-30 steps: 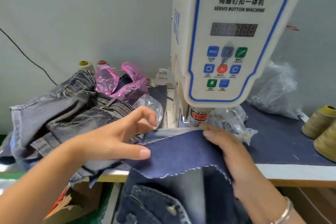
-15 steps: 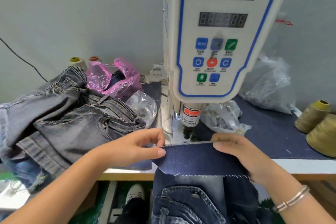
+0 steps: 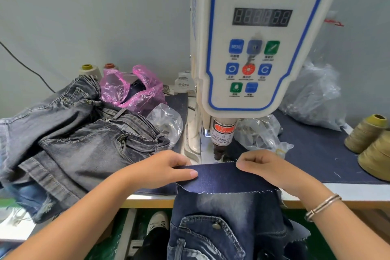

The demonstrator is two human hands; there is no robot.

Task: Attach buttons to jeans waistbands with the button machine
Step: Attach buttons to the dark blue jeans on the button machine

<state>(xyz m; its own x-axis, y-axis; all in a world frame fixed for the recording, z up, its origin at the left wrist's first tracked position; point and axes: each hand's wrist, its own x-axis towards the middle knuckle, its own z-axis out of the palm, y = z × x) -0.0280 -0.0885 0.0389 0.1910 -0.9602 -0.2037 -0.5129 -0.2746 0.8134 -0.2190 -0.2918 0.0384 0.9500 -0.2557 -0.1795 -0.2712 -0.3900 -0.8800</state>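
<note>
Above both hands, the white machine reads "SERVO BUTTON MACHINE", and the red label on its plunger reads "TAKE CARE" and "FINGER". Left hand and right hand each pinch the dark denim waistband, stretched flat between them just under the plunger at the table's near edge, jeans hanging below. Left of the left hand lies a grey jeans pile; right of the right hand lies bare blue cloth, then two olive thread cones.
</note>
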